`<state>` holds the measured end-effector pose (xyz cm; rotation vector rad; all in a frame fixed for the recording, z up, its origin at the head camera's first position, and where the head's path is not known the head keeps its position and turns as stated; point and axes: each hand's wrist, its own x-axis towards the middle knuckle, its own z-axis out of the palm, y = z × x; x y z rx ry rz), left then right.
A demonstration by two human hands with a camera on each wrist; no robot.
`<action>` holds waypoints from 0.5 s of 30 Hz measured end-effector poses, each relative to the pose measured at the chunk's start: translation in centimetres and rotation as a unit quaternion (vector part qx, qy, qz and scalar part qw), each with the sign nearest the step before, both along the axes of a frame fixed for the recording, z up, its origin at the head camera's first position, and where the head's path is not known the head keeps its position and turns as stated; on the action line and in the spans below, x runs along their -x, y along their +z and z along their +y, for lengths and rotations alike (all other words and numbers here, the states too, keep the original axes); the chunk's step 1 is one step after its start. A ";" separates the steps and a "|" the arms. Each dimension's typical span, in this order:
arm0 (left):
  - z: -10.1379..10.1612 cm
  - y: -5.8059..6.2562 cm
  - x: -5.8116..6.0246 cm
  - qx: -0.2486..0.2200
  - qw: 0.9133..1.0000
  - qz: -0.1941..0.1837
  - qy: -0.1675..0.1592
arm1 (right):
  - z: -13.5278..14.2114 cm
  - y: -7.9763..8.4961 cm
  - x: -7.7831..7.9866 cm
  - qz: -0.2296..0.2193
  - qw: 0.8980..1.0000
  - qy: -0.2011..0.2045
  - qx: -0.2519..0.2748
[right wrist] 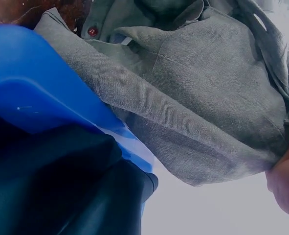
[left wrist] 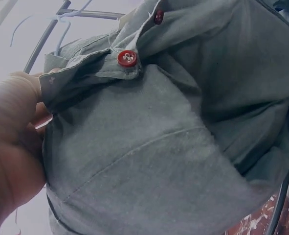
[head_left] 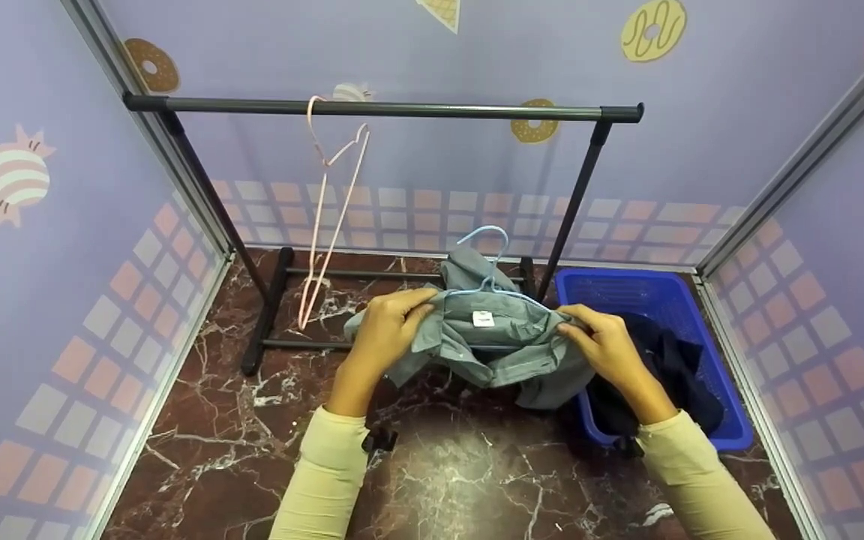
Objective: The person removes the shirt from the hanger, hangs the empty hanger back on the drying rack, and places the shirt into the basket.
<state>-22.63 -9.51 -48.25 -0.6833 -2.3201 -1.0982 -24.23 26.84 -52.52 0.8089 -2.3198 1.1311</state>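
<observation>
Blue hanger (head_left: 489, 285), hook (head_left: 506, 240) toward twelve o'clock, lies between left hand (head_left: 388, 324) and right hand (head_left: 609, 346), both pinching the grey shirt (head_left: 523, 366).

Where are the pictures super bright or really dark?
Head view: a pale glare patch on the brown marbled surface; left wrist view: washed-out white around the bare left hand; right wrist view: blank white below the grey-green collared cloth shirt, while the dark blue crumpled cloth looks nearly black in places.
</observation>
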 end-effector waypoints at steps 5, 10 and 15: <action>0.8 0.5 0.1 0.006 1.000 0.007 -0.005 | -0.2 -0.2 -0.2 0.006 1.000 0.006 -0.001; 1.7 1.0 0.1 0.023 0.999 0.020 -0.010 | -0.4 -0.2 -0.4 0.009 1.000 0.007 -0.007; 3.1 1.2 -0.1 0.050 0.998 0.037 0.003 | -0.9 -0.3 -0.5 0.025 1.000 0.003 -0.006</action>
